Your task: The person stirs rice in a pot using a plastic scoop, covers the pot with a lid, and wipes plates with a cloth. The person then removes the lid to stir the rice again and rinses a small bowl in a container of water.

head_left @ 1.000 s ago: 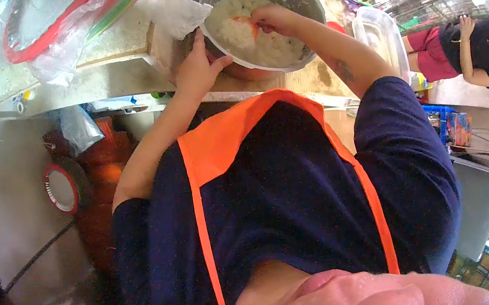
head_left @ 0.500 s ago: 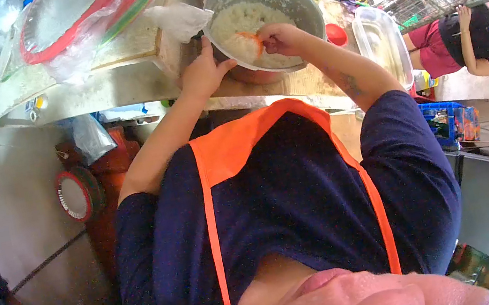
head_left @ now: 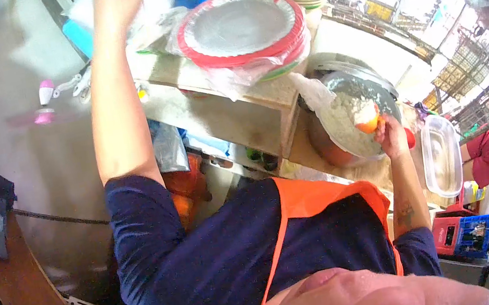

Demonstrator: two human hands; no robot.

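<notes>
Tipping the orange scoop [head_left: 369, 127] could spill rice [head_left: 364, 110]; right hand [head_left: 393, 137] holds the scoop, grip closed; left hand [head_left: 121, 2], I can't tell.

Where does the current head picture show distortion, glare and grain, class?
Head view: black corners, and the brown board looks bowed, probably by the wide lens; head view: washed-out brightness beyond the pot; head view: grainy speckle on the dark shirt.
</notes>
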